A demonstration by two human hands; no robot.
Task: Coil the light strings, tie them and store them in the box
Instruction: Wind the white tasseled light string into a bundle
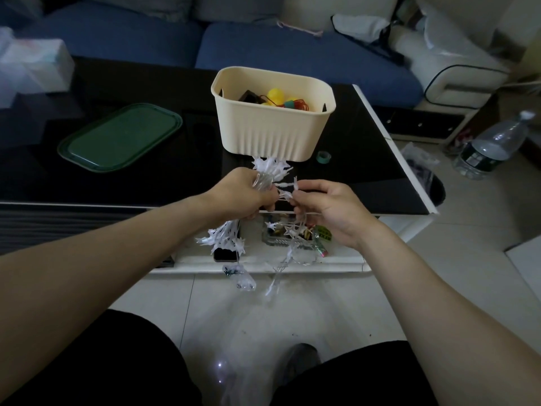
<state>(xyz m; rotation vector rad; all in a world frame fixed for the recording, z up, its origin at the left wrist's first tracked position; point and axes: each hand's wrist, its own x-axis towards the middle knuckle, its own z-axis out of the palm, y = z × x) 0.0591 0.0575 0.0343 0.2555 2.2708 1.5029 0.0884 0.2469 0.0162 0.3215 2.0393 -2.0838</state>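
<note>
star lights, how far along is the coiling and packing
Done: another string with yellow bulbs already lies in the cream box. In hand: the left hand grips a bundle of star lights, and the right hand pinches the next stretch. Left: a loose tail hangs toward the floor, no tie is visible, and the green lid is off.

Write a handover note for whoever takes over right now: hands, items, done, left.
Left hand grips the coiled bundle of the star light string. Right hand pinches the next stretch of it; the loose tail hangs to the floor.
Cream box sits open on the black table, another coloured string already inside. Green lid lies left of it, tape roll right of it.
Left: finish coiling, tie, box it.
</note>
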